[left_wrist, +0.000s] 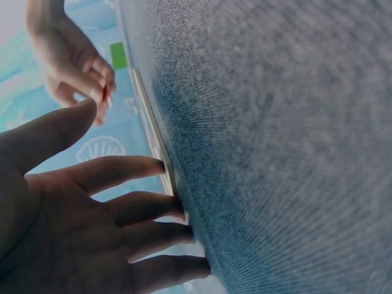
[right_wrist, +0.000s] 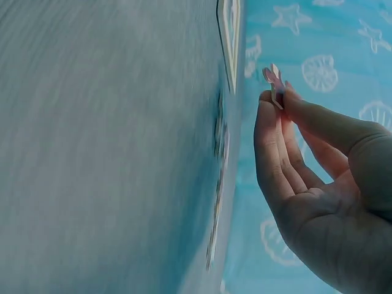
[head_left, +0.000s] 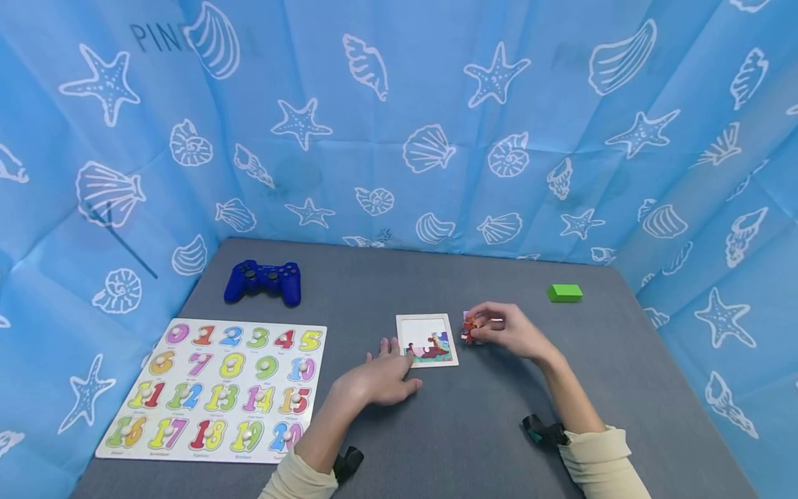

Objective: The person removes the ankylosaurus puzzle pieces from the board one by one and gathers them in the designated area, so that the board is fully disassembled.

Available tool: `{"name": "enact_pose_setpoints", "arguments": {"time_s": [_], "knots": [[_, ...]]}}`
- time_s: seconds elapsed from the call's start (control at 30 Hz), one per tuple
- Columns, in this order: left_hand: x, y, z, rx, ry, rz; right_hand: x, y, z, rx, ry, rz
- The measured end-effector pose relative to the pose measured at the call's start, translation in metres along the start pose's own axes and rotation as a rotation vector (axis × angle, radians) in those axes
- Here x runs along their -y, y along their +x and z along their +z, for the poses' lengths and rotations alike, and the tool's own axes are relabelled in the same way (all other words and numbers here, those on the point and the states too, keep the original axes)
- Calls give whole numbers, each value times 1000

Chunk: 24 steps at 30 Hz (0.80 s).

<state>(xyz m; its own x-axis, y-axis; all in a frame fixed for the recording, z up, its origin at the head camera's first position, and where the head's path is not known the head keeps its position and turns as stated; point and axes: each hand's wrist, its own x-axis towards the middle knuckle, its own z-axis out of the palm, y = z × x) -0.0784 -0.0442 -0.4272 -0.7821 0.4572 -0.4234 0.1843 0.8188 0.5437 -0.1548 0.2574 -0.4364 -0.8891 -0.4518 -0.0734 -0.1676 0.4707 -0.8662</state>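
Observation:
A small jigsaw tray (head_left: 427,326) with a pale wooden rim lies mid-table, colourful pieces filling its lower part and its upper part bare. My left hand (head_left: 388,381) rests at the tray's left edge, fingers spread and fairly straight, the index fingertip right at the rim. To the right of the tray, my right hand (head_left: 516,334) pinches a jigsaw piece (right_wrist: 276,89) between thumb and fingertips, above the table. Beneath that hand, loose jigsaw pieces (right_wrist: 218,131) lie flat on the cloth, partly hidden by the fingers in the head view.
A number puzzle board (head_left: 212,391) with knobbed pieces covers the table's left side. Behind it sits a blue game controller (head_left: 263,281). A green block (head_left: 564,293) stands at the back right. Blue curtains (head_left: 399,125) with shell prints enclose the grey table (head_left: 474,436).

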Motion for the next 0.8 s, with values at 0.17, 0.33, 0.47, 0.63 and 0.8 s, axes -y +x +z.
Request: {"name": "enact_pose_setpoints", "arguments": {"time_s": [0.17, 0.33, 0.47, 0.63, 0.8], "knots": [[1, 0, 1, -8, -5, 12, -10, -13, -16, -14, -5, 14], [0, -3, 0, -6, -5, 14, -20, -18, -29, -22, 15, 70], [0, -3, 0, -5, -3, 14, -27, -18, -34, -15, 8, 94], [0, -3, 0, -7, -3, 19, -31, -16, -32, -24, -47, 102], [0, -3, -1, -4, -13, 22, -27, -15, -28, -87, -202, 132]]}}
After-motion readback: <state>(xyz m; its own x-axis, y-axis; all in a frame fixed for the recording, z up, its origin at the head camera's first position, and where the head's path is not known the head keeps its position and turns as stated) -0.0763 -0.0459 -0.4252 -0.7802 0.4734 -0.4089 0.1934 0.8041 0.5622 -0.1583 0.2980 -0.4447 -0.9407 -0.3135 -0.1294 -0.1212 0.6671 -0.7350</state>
